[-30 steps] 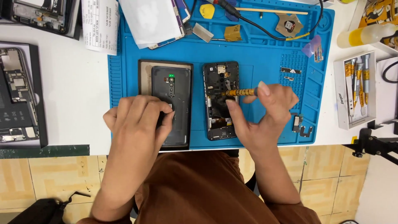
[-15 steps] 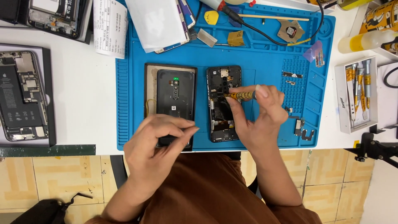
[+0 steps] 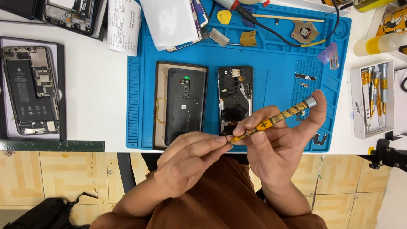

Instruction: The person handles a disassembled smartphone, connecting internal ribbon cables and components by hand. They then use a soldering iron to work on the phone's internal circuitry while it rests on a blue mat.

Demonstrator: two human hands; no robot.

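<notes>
- Screwdriver [image 3: 275,119], thin, yellow-patterned with a grey cap, sits slanted above the near edge of the blue mat [image 3: 280,63]; it looks light, stiff and easy to roll, best held along the shaft.
- Right hand [image 3: 277,148] grasps that shaft, one finger on the cap.
- Left hand [image 3: 190,163] pinches at the tip; whether a screw sits there I cannot tell.
- Opened phone [image 3: 235,99] lies just beyond, its dark back cover [image 3: 184,104] beside it.
- Loose small parts [image 3: 305,77] and a box of drivers [image 3: 373,97] crowd the right.
</notes>
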